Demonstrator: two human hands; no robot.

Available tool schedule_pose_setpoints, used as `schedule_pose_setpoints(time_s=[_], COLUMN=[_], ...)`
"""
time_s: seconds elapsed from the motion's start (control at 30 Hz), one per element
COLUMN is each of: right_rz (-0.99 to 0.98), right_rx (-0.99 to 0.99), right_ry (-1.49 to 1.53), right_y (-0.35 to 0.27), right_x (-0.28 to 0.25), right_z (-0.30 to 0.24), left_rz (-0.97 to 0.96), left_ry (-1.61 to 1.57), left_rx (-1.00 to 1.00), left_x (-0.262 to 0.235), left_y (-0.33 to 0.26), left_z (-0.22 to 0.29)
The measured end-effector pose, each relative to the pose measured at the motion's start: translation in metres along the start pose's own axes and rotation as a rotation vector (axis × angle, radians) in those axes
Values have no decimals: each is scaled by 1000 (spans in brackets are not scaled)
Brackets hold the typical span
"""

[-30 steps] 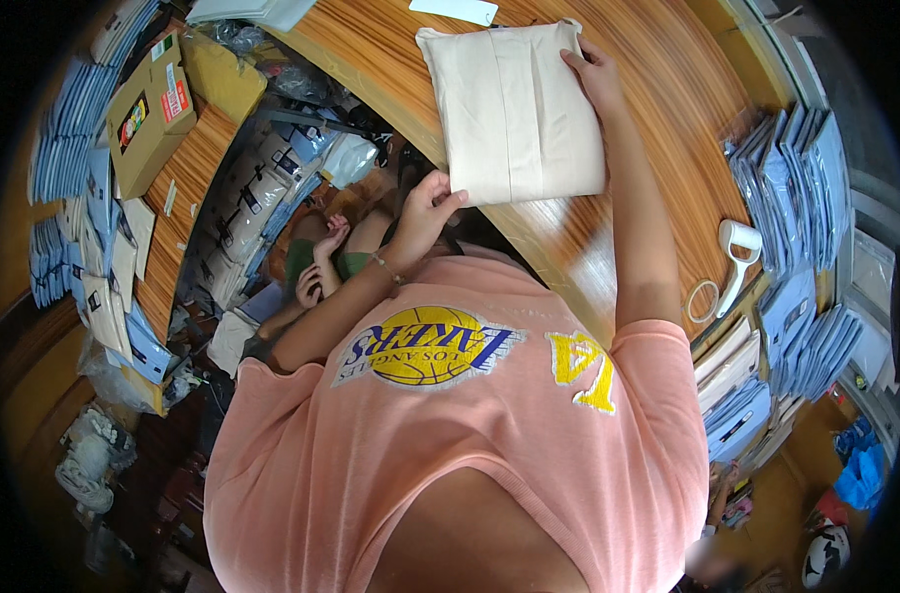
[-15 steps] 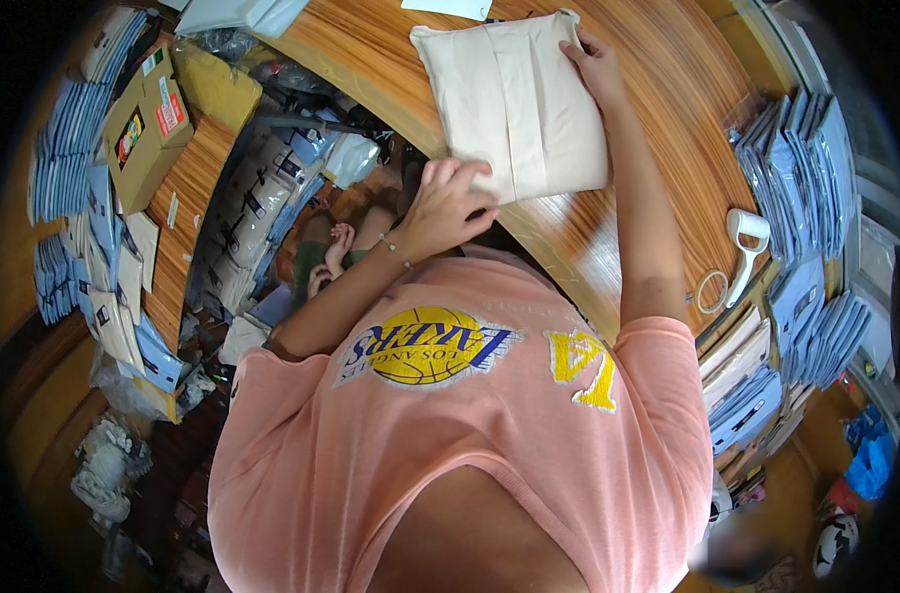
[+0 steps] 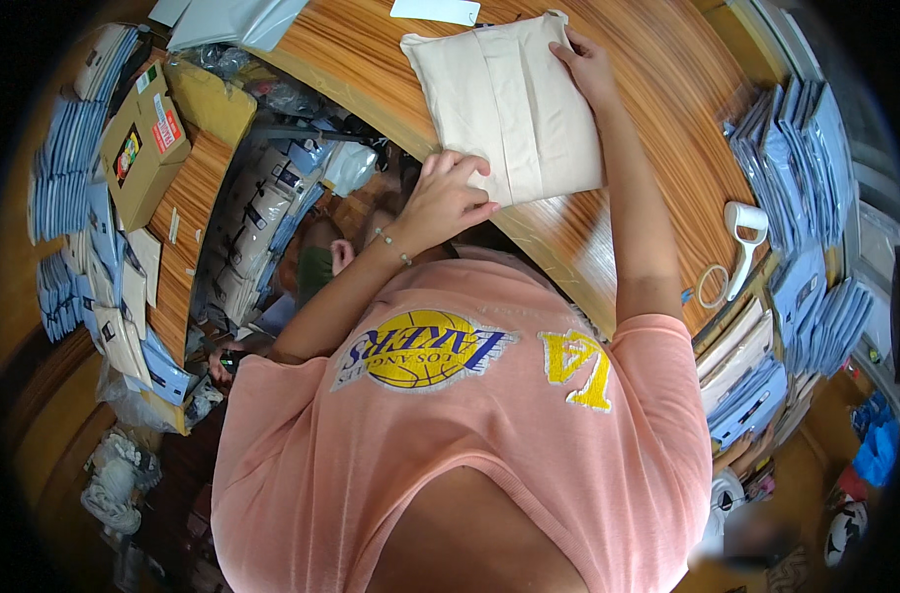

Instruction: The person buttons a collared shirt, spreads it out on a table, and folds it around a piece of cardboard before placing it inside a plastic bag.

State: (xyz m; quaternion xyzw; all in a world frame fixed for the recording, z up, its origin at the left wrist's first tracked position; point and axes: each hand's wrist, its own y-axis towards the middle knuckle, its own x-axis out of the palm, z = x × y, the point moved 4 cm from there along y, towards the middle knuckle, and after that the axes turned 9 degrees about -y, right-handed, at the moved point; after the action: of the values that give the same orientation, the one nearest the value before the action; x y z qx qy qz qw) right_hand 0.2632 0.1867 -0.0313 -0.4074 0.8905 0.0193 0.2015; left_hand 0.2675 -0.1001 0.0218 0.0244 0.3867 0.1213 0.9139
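A cream cloth [image 3: 509, 119], folded into a plump rectangle with a flat band across its middle, lies on the wood-grain table [image 3: 657, 119], over its near edge. My right hand [image 3: 590, 71] holds its far right corner, thumb on top and the other fingers partly hidden behind. At the near left corner my left hand [image 3: 450, 198] has curled fingers against the cloth, with the thumb by its lower edge. Beyond the cloth lies a white card [image 3: 436, 11].
A white-handled lint roller [image 3: 744, 242] and a tape ring [image 3: 713, 287] lie at the table's right. Bagged blue garments [image 3: 791, 158] stack beside them. To the left stands a cardboard box [image 3: 145, 148] near more stacks. Other people's hands [image 3: 343, 255] show at lower left and right.
Both hands stay on the cloth, which has shifted slightly left in the picture along with my right hand. A person at the left has moved, and a hand with a dark object now shows there.
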Motion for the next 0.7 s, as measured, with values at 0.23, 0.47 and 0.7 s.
schedule_pose_setpoints(time_s=[0.23,0.47,0.7], right_rz=[-9,14,-3], right_rx=[13,-4,-4], right_ry=[37,58,64], right_y=[1,12,8], right_x=[1,1,1], right_z=[4,23,15], left_rz=[-12,-20,219], left_ry=[-13,-31,21], left_rx=[43,100,-2], left_x=[-4,-6,-1], left_y=[-4,2,6], left_z=[3,8,2])
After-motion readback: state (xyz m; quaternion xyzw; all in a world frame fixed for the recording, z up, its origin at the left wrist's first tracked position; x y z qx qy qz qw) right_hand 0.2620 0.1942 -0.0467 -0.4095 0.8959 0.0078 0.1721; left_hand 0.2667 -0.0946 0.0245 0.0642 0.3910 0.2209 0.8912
